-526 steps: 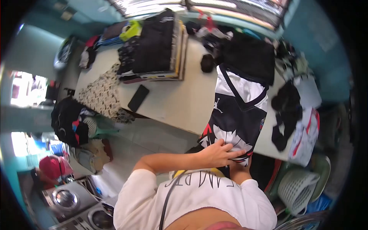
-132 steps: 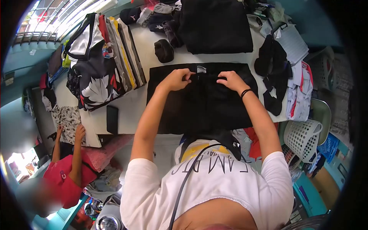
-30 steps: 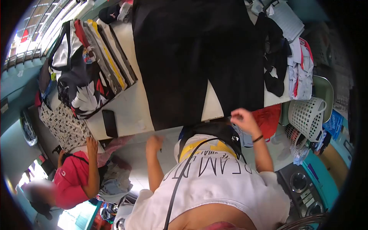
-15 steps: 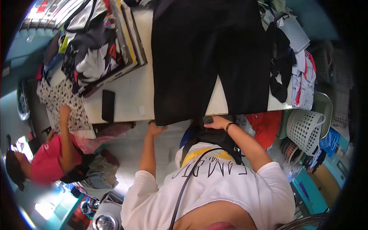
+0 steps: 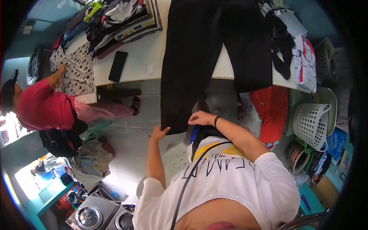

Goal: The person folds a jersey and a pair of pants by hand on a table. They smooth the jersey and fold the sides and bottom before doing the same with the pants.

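Observation:
Black trousers (image 5: 191, 50) lie on the white table (image 5: 145, 61), their legs hanging over its front edge towards me. At the bottom of the left-side leg, my left hand (image 5: 159, 133) holds the hem's outer corner between thumb and fingers. My right hand (image 5: 200, 118), with a dark band on its wrist, is pinched at the other side of the same hem. The other trouser leg hangs a little over the edge, untouched. A black phone (image 5: 118, 66) rests on the table left of the trousers.
Folded clothes (image 5: 128, 23) are stacked at the back left. A co-worker in red (image 5: 46, 103) touches patterned cloth (image 5: 78, 65) on the left. White baskets (image 5: 311, 120) and red cloth (image 5: 270, 111) are at the right, washing machines (image 5: 89, 216) at the lower left.
The trousers have come towards me, one leg now hanging further over the edge. My right hand has moved left to the hem. The view has shifted, and the co-worker leans differently.

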`<action>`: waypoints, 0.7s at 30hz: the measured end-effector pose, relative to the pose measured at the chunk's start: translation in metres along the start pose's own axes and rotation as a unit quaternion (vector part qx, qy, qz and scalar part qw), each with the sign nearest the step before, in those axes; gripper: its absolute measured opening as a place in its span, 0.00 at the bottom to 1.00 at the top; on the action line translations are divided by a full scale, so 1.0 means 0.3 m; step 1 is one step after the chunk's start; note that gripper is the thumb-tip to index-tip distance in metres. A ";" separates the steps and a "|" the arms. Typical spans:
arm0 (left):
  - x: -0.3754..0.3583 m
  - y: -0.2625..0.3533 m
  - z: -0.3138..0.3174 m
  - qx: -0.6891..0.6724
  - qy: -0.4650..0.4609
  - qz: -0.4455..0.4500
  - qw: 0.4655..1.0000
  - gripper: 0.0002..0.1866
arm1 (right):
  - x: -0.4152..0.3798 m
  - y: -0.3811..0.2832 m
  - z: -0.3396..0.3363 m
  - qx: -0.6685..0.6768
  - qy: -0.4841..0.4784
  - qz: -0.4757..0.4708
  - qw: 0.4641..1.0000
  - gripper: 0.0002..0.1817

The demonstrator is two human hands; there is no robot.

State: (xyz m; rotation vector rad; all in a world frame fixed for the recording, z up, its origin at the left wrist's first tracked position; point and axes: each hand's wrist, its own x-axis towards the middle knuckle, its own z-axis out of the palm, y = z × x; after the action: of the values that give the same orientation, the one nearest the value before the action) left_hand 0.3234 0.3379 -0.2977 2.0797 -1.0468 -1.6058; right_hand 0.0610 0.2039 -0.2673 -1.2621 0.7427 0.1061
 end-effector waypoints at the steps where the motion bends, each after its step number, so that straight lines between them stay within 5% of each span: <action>1: -0.034 -0.002 0.010 -0.020 0.049 -0.009 0.999 0.20 | 0.001 0.011 0.039 -0.008 -0.001 -0.001 1.000 0.14; 4: -0.134 0.064 -0.022 -0.087 0.098 0.040 0.991 0.19 | -0.001 0.024 0.101 -0.027 0.109 -0.043 0.993 0.14; 7: -0.287 0.356 -0.067 -0.183 0.099 0.096 0.973 0.15 | -0.051 -0.051 0.082 -0.027 0.165 0.049 0.985 0.15; 9: -0.324 0.521 -0.074 -0.219 0.099 0.142 0.960 0.13 | -0.074 -0.078 0.037 0.204 0.104 0.190 0.955 0.18; 11: -0.318 0.664 -0.073 -0.115 0.199 0.347 0.909 0.11 | -0.108 -0.078 -0.044 0.320 0.062 0.183 0.928 0.18; 12: -0.308 0.730 -0.099 -0.114 0.198 0.356 0.906 0.11 | -0.127 -0.073 -0.094 0.431 0.010 0.179 0.884 0.19; 14: -0.265 0.877 -0.162 -0.034 -0.044 0.313 0.948 0.11 | -0.167 -0.064 -0.196 0.445 0.041 0.158 0.880 0.18; 16: -0.118 1.093 -0.179 -0.080 -0.053 0.373 0.923 0.10 | -0.225 -0.051 -0.303 0.461 0.073 0.140 0.873 0.18; 18: 0.045 1.400 -0.201 -0.289 -0.100 0.268 0.914 0.12 | -0.287 -0.035 -0.413 0.461 0.151 0.078 0.871 0.16; 21: 0.430 1.842 -0.289 -0.283 -0.173 0.269 0.904 0.24 | -0.396 -0.038 -0.538 0.497 0.227 0.020 0.837 0.14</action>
State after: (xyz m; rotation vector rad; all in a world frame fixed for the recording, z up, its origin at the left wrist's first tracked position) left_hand 0.2206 -0.1470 -0.0082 1.0385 -0.9828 -1.7295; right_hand -0.0970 0.0948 -0.2088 -0.2494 1.0347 -0.5176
